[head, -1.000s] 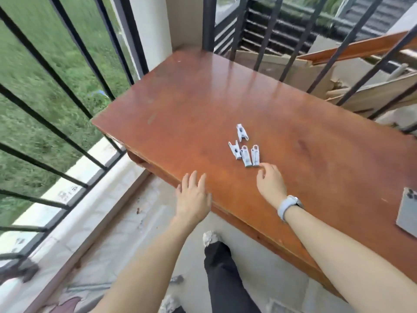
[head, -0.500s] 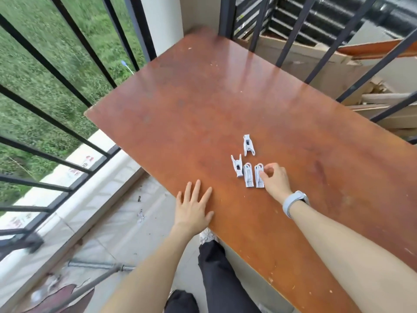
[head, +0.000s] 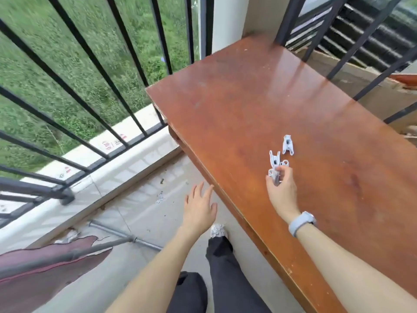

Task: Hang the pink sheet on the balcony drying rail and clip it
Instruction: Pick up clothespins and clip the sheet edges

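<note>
Right hand (head: 281,190) pinches one white clip (head: 273,176) above the table (head: 248,98) near its front edge; left hand (head: 199,207) spread, empty. Pink sheet (head: 45,267) drapes the rail (head: 67,255). Risk: thin pinch drops the clip.

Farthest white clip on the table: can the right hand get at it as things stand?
Probably yes. The far clip lies in the open on the table, just beyond the right hand, though its grip already holds one clip.

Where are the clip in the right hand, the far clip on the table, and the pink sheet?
Clip in right hand (head: 274,177), head view, its white body.
Far clip (head: 288,145), head view, its middle.
Pink sheet (head: 33,283), head view, its draped cloth.
</note>
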Tool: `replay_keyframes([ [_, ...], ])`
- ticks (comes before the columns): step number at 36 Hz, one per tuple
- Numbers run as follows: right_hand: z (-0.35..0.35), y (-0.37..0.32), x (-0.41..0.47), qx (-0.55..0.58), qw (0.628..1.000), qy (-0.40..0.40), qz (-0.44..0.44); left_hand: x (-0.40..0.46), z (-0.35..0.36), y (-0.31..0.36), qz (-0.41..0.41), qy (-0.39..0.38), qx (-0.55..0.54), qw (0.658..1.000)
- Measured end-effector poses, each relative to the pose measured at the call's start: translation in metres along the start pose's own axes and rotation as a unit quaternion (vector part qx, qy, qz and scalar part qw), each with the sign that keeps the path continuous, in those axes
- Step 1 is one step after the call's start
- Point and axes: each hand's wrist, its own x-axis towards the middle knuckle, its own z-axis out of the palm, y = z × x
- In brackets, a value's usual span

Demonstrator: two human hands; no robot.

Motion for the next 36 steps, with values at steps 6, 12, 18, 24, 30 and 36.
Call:
replay_keyframes([
  [6,0.063,-0.067,-0.063,0.037,0.984,-0.170,-0.048,-0.062,-0.027,-0.063,-0.108,0.088,-0.085,0.987],
  [12,0.136,-0.140,-0.124,-0.016,0.942,-0.304,-0.138,-0.140,-0.068,-0.145,-0.195,0.230,-0.149,0.942],
  [18,0.202,-0.214,-0.184,0.016,0.886,-0.411,-0.215,-0.211,-0.110,-0.209,-0.284,0.420,-0.193,0.840],
  [24,0.249,-0.296,-0.239,0.053,0.792,-0.503,-0.342,-0.246,-0.144,-0.231,-0.347,0.564,-0.196,0.723],
  [30,0.295,-0.356,-0.247,0.134,0.708,-0.565,-0.402,-0.219,-0.170,-0.236,-0.370,0.646,-0.207,0.635],
  [36,0.335,-0.398,-0.253,0.117,0.661,-0.551,-0.496,-0.196,-0.197,-0.240,-0.380,0.726,-0.194,0.540],
])
